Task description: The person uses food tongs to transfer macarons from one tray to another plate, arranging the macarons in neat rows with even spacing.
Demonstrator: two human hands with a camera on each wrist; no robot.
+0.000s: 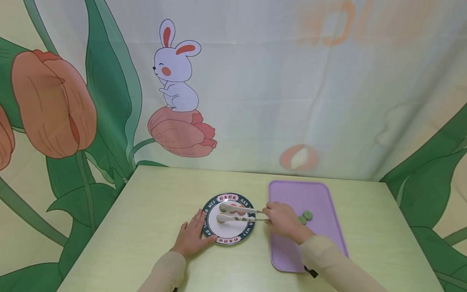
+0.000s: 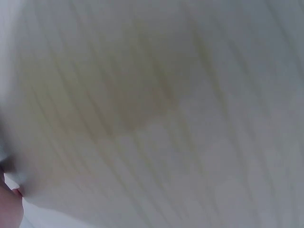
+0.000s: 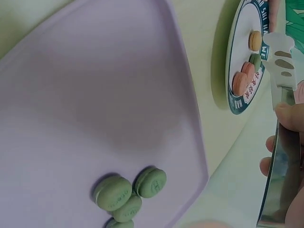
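Note:
A round plate [image 1: 230,232] with a dark green lettered rim lies on the table. My left hand [image 1: 193,236] touches its left rim with fingers and thumb spread. In my right hand [image 1: 282,219] I grip metal tongs [image 1: 240,219] with pale patterned tips, which reach over the plate, spread apart. On the plate the right wrist view shows an orange macaron [image 3: 255,41], a green macaron [image 3: 255,60] and two pink macarons [image 3: 240,84] in a row. Whether the tips touch a macaron is unclear. The left wrist view is mostly a blurred pale surface.
A purple tray [image 1: 288,253] lies right of the plate, partly under my right forearm. Several green macarons [image 3: 112,193] sit clustered on it. Behind the table [image 1: 160,190] hangs a cloth backdrop [image 1: 251,93] printed with tulips and a rabbit.

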